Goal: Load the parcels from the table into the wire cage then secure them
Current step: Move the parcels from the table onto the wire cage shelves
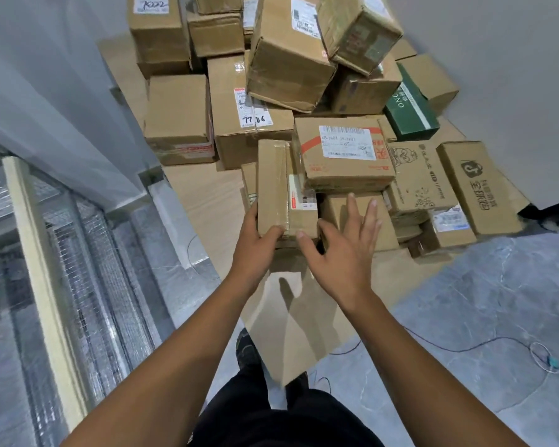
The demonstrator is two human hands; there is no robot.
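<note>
1. The left hand [255, 240] grips the narrow parcel [271, 185] at its near end, with the thumb across the taped top and the fingers round its left side. The parcel stands on edge just left of the red-striped box [342, 156], and we think the two touch.
2. The right hand [346, 243] is spread and holds nothing. Its fingers point forward in front of the red-striped box, and the thumb is close to the parcel's near corner (whether it touches, we cannot tell).
3. We judge this to be the lift-off for one parcel. The wire cage [78, 269] stands well left of the red-striped box, and the other parcels [178, 117] sit on the desk [200, 201] all round that box.
4. First risk: a one-handed pull. The parcel is tall and thin, so held at one end only it could twist out of the left hand before the right closes on it.
5. Second risk: dragging. If the parcel rubs the red-striped box as it comes away, that box may slide off what it rests on.
6. Third risk: the tilted boxes [291, 59] behind and above the red-striped box lean on one another, and a jolt could bring them down.
7. Fourth risk: the cable [465, 346] lies on the floor to the right of the red-striped box and nearer to us. It could catch a foot on the turn toward the cage.
</note>
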